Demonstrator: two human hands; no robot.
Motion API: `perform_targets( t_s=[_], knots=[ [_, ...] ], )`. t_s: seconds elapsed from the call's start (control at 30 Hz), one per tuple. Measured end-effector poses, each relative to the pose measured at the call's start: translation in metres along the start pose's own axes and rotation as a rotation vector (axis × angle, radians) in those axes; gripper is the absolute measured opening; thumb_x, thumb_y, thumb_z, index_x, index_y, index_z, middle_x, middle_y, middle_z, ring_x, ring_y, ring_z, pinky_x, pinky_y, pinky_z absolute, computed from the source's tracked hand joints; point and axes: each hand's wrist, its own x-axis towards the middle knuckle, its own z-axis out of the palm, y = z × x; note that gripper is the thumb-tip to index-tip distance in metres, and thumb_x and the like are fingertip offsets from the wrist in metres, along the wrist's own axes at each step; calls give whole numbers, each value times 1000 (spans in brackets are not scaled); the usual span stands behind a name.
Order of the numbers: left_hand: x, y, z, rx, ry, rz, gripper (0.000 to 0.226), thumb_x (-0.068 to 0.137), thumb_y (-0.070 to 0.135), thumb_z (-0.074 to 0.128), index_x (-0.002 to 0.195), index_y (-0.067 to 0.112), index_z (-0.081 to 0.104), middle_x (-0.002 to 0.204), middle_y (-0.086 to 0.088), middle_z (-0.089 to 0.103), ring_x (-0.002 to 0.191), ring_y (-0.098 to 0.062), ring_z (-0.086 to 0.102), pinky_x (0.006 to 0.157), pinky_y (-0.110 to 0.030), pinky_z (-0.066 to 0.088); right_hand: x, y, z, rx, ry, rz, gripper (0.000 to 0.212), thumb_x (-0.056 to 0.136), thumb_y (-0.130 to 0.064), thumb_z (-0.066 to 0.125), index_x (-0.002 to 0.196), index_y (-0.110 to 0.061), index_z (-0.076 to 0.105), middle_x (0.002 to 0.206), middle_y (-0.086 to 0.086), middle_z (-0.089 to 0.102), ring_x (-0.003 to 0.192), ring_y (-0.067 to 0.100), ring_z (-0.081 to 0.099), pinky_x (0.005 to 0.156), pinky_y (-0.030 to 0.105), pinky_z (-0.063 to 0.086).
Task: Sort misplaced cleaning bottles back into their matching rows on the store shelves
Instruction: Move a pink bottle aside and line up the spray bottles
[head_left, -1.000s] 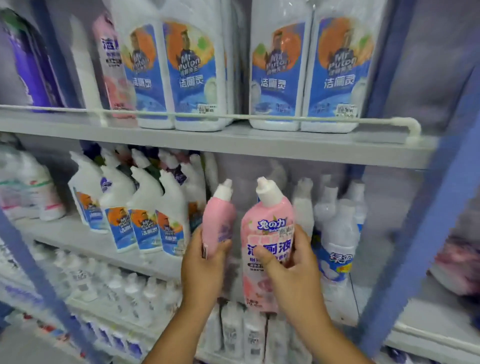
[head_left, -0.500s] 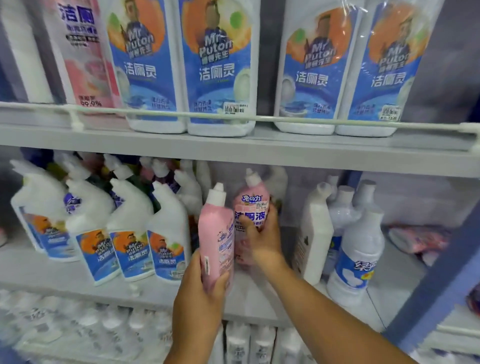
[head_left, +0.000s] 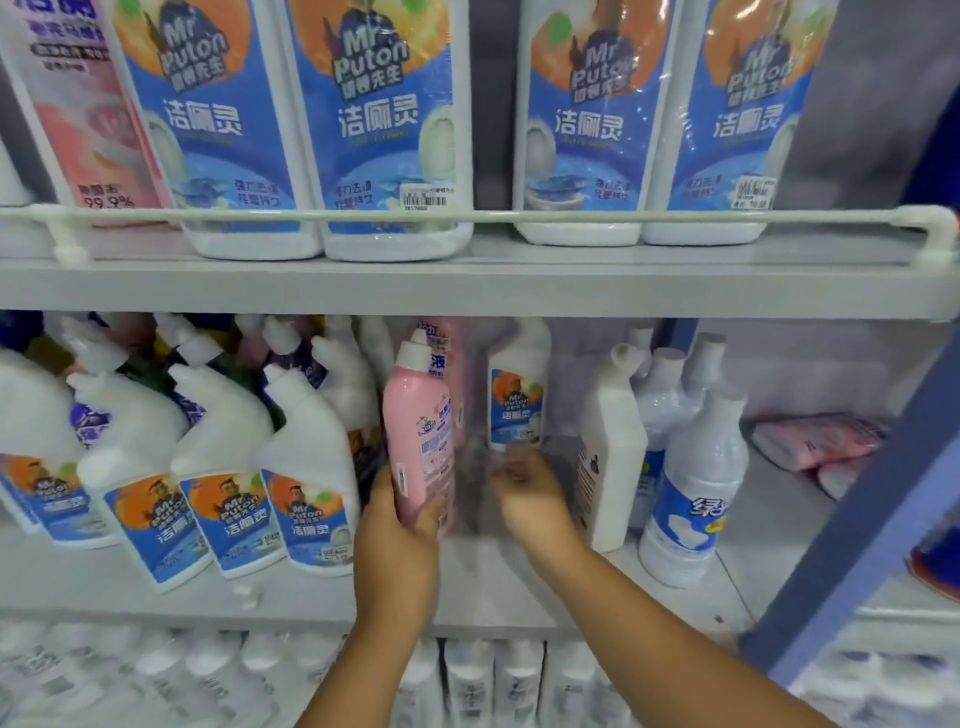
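Now parked deep behind the front pink bottle (head_left: 418, 431) gripped by left hand (head_left: 397, 540): second pink bottle (head_left: 451, 374), right hand (head_left: 527, 499) withdrawing blurred, apparently empty, grip unclear.

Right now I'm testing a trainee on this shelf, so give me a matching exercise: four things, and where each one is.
Things:
1. pink bottle
2. right hand
3. big blue-label jugs
4. pink packets

Places:
A. top shelf, behind the rail
B. far right of the middle shelf
C. in the left hand
D. empty, blurred, beside the pink bottle

Pairs: 1-C, 2-D, 3-A, 4-B
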Motion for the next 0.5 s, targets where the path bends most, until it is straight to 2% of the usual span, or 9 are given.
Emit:
perform_targets(
  t_s=[0.03, 0.1, 0.23, 0.3, 0.37, 0.43, 0.5],
  knots=[
    [6, -2, 4, -2, -5, -5, 55, 92, 20, 73, 141, 32, 51, 124, 6, 69, 106, -18, 66, 89, -34, 53, -19, -2, -12, 17, -15, -3, 21, 95, -13, 59, 114, -23, 63, 102, -2, 69, 90, 16, 65, 73, 16, 50],
    [18, -2, 12, -8, 1, -8, 54, 92, 17, 73, 141, 28, 53, 123, 3, 71, 104, -20, 67, 87, -32, 51, -53, -3, -39, 31, -98, -11, 17, 96, -11, 60, 104, -24, 67, 98, -2, 74, 91, 20, 71, 80, 25, 57],
    [36, -7, 23, 2, -17, -53, 46, 93, 19, 72, 137, 25, 57, 116, 6, 71, 101, -21, 67, 84, -31, 48, -112, -14, -114, 97, -239, 47, 17, 97, -3, 61, 108, -12, 70, 99, 8, 77, 89, 25, 75, 79, 32, 61],
    [34, -8, 21, 1, -23, -107, 44, 91, 28, 74, 133, 22, 60, 117, -2, 74, 105, -25, 70, 87, -33, 49, -138, -19, -157, 110, -269, 42, 15, 94, -2, 65, 106, -9, 72, 98, 12, 77, 88, 27, 75, 79, 32, 60],
    [14, 3, 26, -16, 26, -127, 43, 88, 31, 77, 126, 19, 62, 114, -7, 74, 105, -29, 70, 86, -36, 49, -159, -24, -202, 123, -285, 20, 17, 87, -16, 76, 103, -11, 76, 100, 14, 77, 91, 29, 75, 82, 34, 60],
    [-21, 28, 31, -95, 88, -134, 41, 88, 29, 79, 124, 21, 61, 115, -2, 68, 103, -25, 65, 86, -37, 46, -169, -28, -241, 124, -272, -1, 48, 66, -45, 90, 101, -14, 79, 102, 17, 77, 90, 31, 75, 83, 37, 61],
    [-70, 64, 48, -191, 97, -104, 44, 85, 35, 81, 123, 28, 61, 120, 4, 65, 102, -19, 63, 87, -34, 48, -170, -22, -282, 144, -190, -21, 68, 51, -57, 93, 101, -14, 78, 101, 20, 76, 86, 32, 74, 78, 38, 62]
  ],
)
